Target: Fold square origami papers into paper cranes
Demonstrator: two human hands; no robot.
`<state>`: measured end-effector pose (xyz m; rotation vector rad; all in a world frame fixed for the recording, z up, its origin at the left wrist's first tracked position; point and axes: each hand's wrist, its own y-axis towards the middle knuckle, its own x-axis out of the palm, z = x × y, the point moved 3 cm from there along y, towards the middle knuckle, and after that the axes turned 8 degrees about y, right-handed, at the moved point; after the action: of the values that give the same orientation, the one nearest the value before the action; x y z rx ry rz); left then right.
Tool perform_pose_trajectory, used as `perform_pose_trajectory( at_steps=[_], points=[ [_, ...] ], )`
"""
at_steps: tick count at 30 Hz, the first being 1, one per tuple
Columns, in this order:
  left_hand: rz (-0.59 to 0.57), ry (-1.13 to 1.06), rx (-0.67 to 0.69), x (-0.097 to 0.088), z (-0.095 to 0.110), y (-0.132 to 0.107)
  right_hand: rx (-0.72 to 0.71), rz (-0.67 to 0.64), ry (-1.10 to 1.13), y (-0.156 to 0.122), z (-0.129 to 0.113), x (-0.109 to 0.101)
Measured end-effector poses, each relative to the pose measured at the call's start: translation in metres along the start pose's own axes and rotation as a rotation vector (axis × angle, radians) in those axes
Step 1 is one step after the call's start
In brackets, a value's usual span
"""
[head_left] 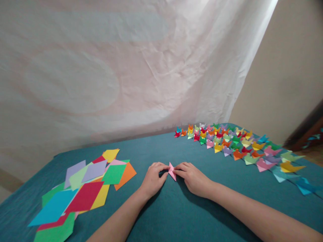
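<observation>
A small pink folded paper piece (172, 171) lies on the teal tablecloth (176, 208) in the middle of the table. My left hand (152, 178) pinches its left side with curled fingers. My right hand (193, 177) pinches its right side, fingertips pressed on the paper. Both forearms reach in from the bottom edge.
A loose pile of coloured paper squares (83, 188) is spread at the left. Several rows of folded coloured paper figures (237, 144) run along the right side toward the far edge. A white cloth (126, 67) hangs behind the table.
</observation>
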<state>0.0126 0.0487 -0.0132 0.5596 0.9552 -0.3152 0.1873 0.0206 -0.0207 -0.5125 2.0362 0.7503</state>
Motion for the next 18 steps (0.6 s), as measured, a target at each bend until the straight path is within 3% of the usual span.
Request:
perform_pose_trajectory(
  at_steps=[11, 18],
  points=[
    [0.003, 0.078, 0.018, 0.0032, 0.0026, -0.0009, -0.011, -0.040, -0.062, -0.0008, 0.0007, 0.0013],
    [0.075, 0.218, -0.156, -0.0009, 0.0004, -0.0044, -0.020, -0.059, -0.088, 0.0006, 0.0001, 0.0011]
  ],
)
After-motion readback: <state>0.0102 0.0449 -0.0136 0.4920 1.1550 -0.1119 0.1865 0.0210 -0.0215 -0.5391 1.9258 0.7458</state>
